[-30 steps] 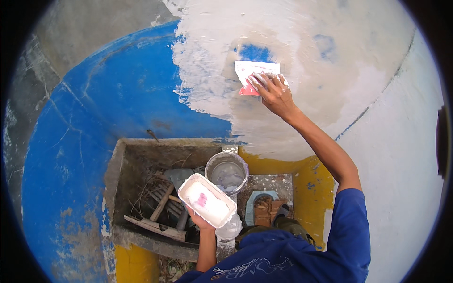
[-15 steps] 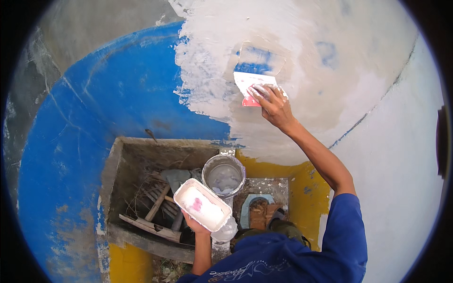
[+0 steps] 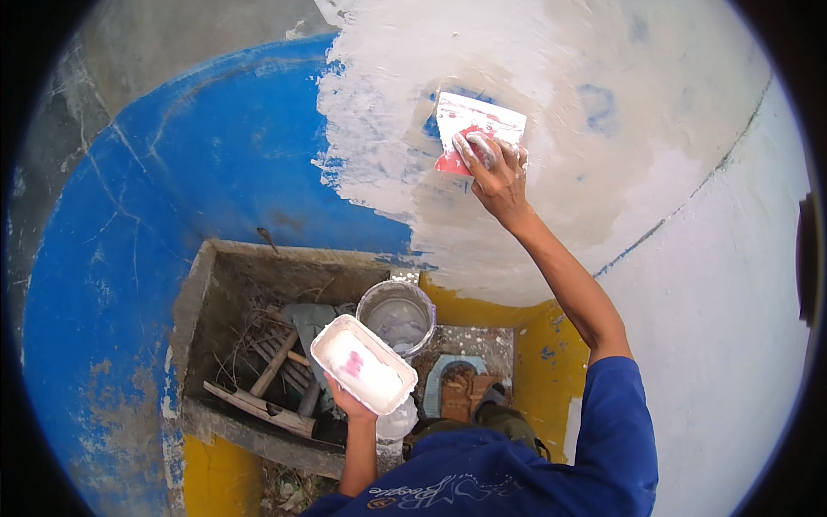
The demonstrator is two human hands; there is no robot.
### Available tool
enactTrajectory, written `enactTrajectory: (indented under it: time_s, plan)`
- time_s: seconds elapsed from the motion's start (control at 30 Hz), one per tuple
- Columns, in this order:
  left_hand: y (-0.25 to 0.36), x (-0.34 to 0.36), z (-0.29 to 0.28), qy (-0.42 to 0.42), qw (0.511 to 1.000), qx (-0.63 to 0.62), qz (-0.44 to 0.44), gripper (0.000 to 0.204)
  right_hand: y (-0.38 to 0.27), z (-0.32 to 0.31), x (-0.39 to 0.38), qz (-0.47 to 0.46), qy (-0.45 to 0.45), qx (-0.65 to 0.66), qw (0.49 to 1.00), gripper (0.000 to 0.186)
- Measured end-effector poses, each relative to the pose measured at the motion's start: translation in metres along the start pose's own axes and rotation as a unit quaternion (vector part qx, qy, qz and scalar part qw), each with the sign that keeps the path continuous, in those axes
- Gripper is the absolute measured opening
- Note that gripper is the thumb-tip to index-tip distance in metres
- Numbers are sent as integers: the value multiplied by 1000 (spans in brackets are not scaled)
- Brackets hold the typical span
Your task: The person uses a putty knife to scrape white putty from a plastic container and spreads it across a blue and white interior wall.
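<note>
My right hand [image 3: 498,179] grips a red-and-white putty spreader [image 3: 478,121], its wide white blade lying against the wall. Around the blade the wall carries a coat of pale putty [image 3: 551,215], with blue paint showing through just beside the blade's upper left. Low in the view, my left hand [image 3: 351,401] holds up a white rectangular tub [image 3: 364,366] from below and its left side. White putty with a pink smear lies in the tub. The fingers under the tub are mostly hidden.
Behind the tub stands a round grey bucket [image 3: 397,317] with whitish residue inside. A concrete trough [image 3: 194,319] at left holds sticks, wood pieces and a hammer-like tool. Bare blue wall [image 3: 233,164] rises above it; a yellow wall section [image 3: 543,353] is at right.
My right hand has pushed the putty spreader up the wall, over most of the blue patch that showed above it. The left hand still holds the tub; the view has shifted slightly.
</note>
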State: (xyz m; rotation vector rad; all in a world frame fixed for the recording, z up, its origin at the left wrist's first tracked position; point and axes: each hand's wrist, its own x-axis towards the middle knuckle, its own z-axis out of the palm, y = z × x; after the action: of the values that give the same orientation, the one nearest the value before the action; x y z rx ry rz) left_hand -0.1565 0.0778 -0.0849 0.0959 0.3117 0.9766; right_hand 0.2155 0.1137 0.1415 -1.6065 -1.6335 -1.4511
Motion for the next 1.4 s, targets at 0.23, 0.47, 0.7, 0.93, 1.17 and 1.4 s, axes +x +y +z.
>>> enactTrajectory:
  time_s: [0.23, 0.47, 0.7, 0.93, 1.17, 1.4]
  plan:
    - [-1, -3, 9, -3, 999, 38, 21, 62, -18, 43, -69, 7, -169, 47, 985, 61]
    - [3, -12, 7, 16, 997, 42, 67, 63, -3, -40, -25, 32, -59, 176, 982, 65]
    - [-2, -16, 8, 7, 997, 36, 61, 62, 35, -20, -28, 62, -54, 30, 996, 66]
    - [2, -6, 12, -12, 995, 62, 77, 62, 6, 0, -68, 29, -65, 74, 995, 67]
    - [-6, 4, 21, -13, 999, 26, 20, 64, 3, 50, -100, -16, -195, 20, 981, 65]
    - [2, -4, 20, -39, 998, 20, 39, 62, 9, -23, -52, 49, -60, 152, 985, 68]
